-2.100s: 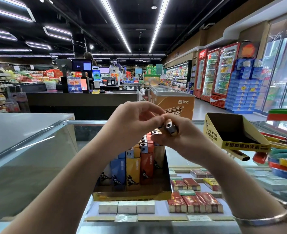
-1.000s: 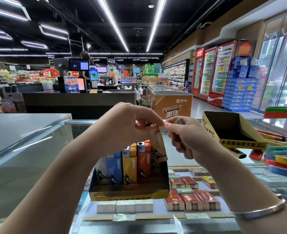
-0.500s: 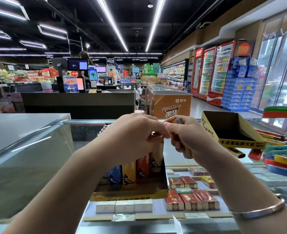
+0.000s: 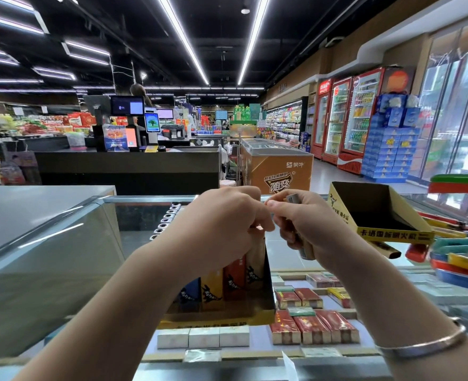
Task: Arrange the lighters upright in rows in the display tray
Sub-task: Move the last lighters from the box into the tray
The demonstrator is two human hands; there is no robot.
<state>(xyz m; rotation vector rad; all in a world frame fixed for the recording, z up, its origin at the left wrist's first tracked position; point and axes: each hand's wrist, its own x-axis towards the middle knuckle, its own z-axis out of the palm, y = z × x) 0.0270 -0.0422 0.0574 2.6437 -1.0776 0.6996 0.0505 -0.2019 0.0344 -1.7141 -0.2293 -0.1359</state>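
Left hand (image 4: 221,229) pinches a lighter top in the display tray (image 4: 267,301); right hand (image 4: 307,229) grips spare lighters (image 4: 292,199) — a nudge risks toppling the front row (image 4: 227,284).

Both hands crowd above the display tray (image 4: 269,292); right of it, bare glass before the empty box (image 4: 392,232).

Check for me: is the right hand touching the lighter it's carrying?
Touching. The head view shows the right hand wrapped around the lighter; its metal top pokes out above the fingers and its base shows below the palm.
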